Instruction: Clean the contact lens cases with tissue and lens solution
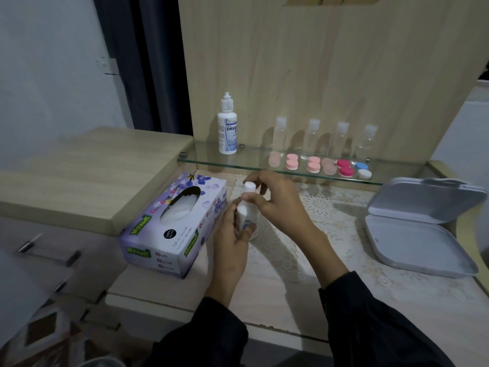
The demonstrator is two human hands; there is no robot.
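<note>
A small white solution bottle (244,213) stands upright over the lace mat, in the middle of the view. My left hand (232,242) grips its body from the left. My right hand (275,202) pinches its white cap (249,187) at the top. A purple tissue box (172,223) lies just left of my hands, with white tissue showing in its slot. Several contact lens cases sit in a row on the glass shelf (201,160): pink ones (292,162), a magenta pair (345,167) and a blue and white pair (363,170).
A larger white lens solution bottle (227,128) stands on the shelf's left end. Several clear small bottles (280,133) line up behind the cases. An open grey tin (415,234) lies at the right. A raised wooden top (87,176) is on the left.
</note>
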